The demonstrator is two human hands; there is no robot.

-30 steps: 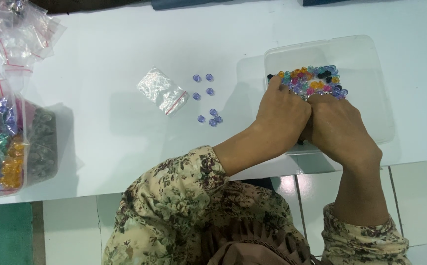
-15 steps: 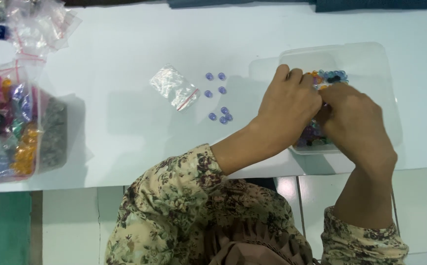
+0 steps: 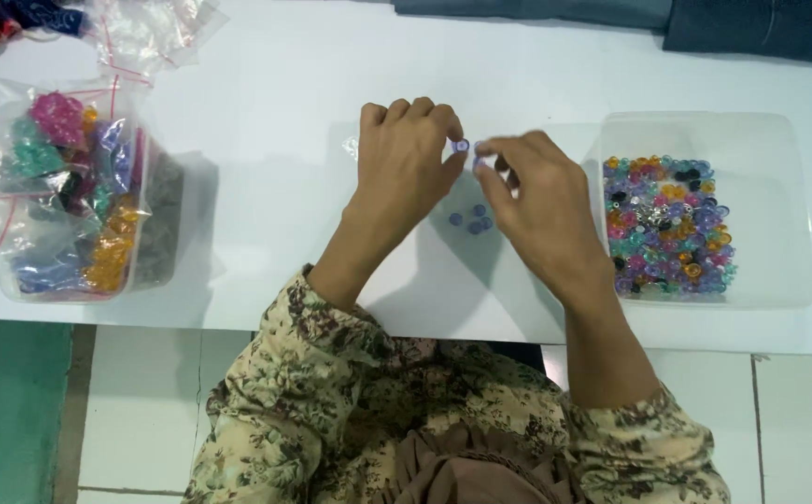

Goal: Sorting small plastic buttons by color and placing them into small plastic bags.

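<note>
Nearest, the left hand (image 3: 404, 168) and right hand (image 3: 541, 201) meet fingertip to fingertip above the white table (image 3: 275, 140). The left pinches a small translucent purple bead (image 3: 461, 147); the right pinches another bead (image 3: 479, 161), mostly hidden. Just below the pinches lie loose purple beads (image 3: 473, 220). To the right, a clear tray (image 3: 770, 205) holds mixed coloured beads.

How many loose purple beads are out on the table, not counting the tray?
5: one at the left hand fingertips, one at the right hand fingertips, three on the table between them. Hands may hide more.
</note>
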